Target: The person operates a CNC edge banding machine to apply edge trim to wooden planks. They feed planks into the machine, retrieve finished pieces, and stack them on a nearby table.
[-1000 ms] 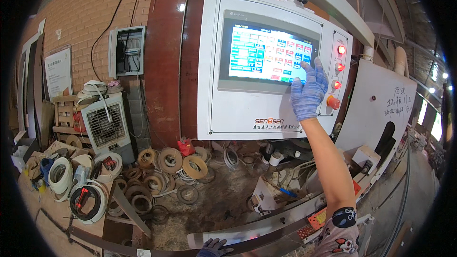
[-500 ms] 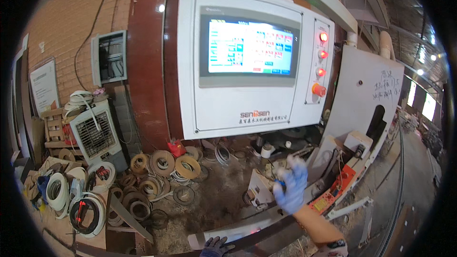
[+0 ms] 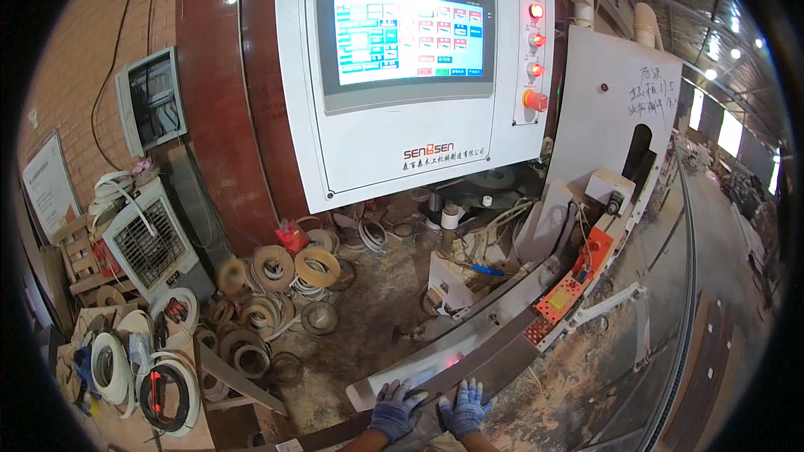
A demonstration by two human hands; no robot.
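My left hand [image 3: 395, 411], in a blue-grey work glove, lies with fingers spread on a long dark board [image 3: 498, 362]. Its fingertips reach the pale metal rail [image 3: 419, 366] running along the board's far side. Close beside it on the right, my right hand [image 3: 466, 409] wears a similar glove and rests flat on the same board, fingers apart. Toward the upper right, the board's far end meets an orange-red perforated machine part [image 3: 559, 300] with a yellow label. Neither hand is wrapped around anything.
Above hangs a white control panel [image 3: 402, 130] with a lit screen, red lamps and a red knob. Rolls of edging strip [image 3: 274, 268] lie on the floor to the left, near a grey air cooler [image 3: 149, 238]. Dark boards [image 3: 710, 368] lie at the right.
My right hand has come down and left from beside the machine onto the board, next to my left hand. More of my left hand shows. The view has tilted downward.
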